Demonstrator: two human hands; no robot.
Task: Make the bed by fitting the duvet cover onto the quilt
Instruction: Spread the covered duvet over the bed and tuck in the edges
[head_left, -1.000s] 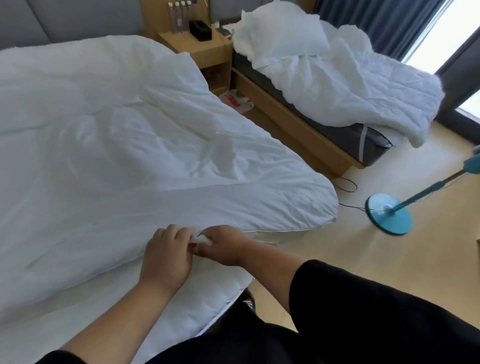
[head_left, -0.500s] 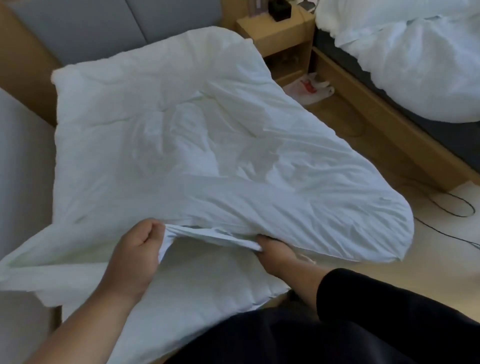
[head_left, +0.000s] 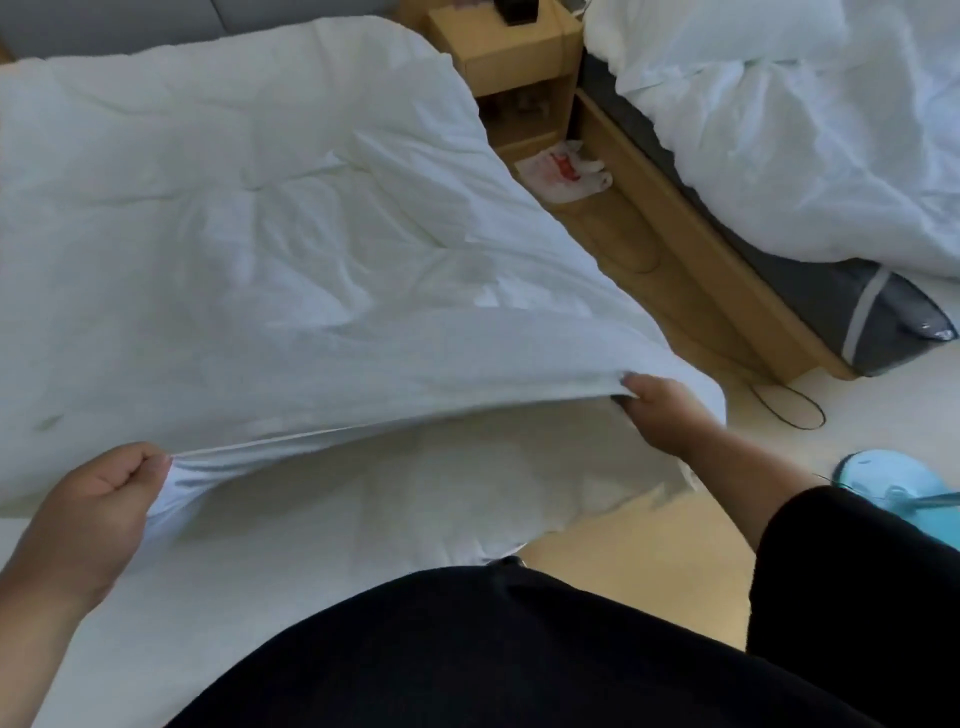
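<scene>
Scene: white duvet cover (head_left: 291, 291) spread over bed | Hands: left hand (head_left: 91, 512) and right hand (head_left: 662, 410) each pinch its open hem, held apart | Quilt (head_left: 415, 499) lies inside the opening | Progress: mostly covered; closing and smoothing likely remain

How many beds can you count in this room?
2: the near bed, where both hands hold the cover, and a second bed at right past the nightstand. Others may lie out of view.
</scene>
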